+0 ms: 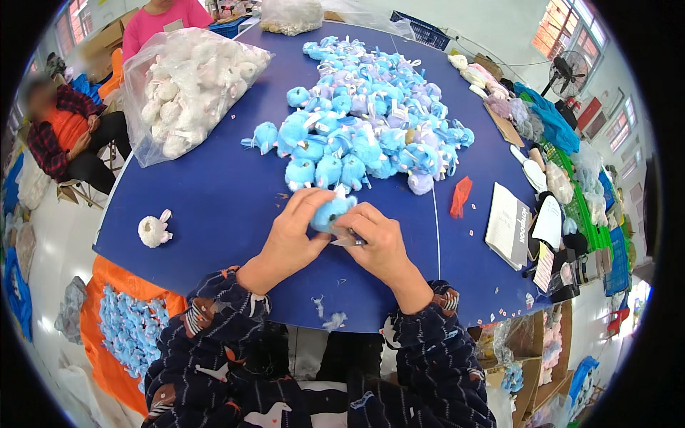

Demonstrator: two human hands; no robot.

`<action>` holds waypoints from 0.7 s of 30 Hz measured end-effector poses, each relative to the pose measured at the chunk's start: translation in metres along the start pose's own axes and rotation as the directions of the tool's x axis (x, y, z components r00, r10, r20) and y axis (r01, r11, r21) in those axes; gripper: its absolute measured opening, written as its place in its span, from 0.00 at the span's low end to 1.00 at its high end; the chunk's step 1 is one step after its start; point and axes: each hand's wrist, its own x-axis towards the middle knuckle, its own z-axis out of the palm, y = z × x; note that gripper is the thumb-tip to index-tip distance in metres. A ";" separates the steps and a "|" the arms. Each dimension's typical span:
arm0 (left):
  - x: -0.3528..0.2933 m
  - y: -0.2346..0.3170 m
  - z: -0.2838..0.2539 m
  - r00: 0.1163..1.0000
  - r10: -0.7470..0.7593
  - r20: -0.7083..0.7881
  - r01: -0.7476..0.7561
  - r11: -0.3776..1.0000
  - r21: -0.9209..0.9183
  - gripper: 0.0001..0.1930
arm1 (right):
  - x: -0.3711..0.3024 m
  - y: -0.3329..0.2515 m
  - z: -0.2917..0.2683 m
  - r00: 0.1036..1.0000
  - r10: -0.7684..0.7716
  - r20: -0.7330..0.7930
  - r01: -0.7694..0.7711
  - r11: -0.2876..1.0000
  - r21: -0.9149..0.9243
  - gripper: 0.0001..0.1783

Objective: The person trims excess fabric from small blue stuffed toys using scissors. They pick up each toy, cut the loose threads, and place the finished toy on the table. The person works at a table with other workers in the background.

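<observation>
My left hand (291, 232) is closed around a small fluffy blue plush toy (330, 212) above the near part of the blue table (214, 214). My right hand (379, 241) meets it from the other side, its fingers bent around a small silver metal tool (348, 240). The tool touches or almost touches the underside of the toy; its exact kind is hidden by my fingers. Just beyond my hands lies a large heap of blue and lilac plush toys (371, 114) with ribbons and tags. A lone white plush toy (153, 230) sits to the left.
A clear bag of white plush toys (193, 93) stands at the far left. To the right are a red plastic scrap (461, 197) and a notebook (508, 225). An orange sack (100, 314) of blue pieces is below the left edge. Two people sit beyond the table.
</observation>
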 end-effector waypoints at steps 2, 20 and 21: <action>0.000 -0.003 0.000 0.999 -0.038 -0.033 0.036 0.999 -0.037 0.26 | -0.001 0.000 -0.002 0.960 0.281 -0.016 -0.251 0.881 0.400 0.10; -0.007 -0.010 0.002 0.942 -0.297 0.154 0.314 0.624 -0.716 0.18 | -0.002 -0.004 0.010 0.946 0.300 -0.119 -0.278 0.944 0.177 0.18; -0.008 -0.011 0.000 0.942 -0.296 0.157 0.318 0.641 -0.698 0.18 | -0.002 -0.004 0.012 0.939 0.329 -0.100 -0.306 0.932 0.195 0.17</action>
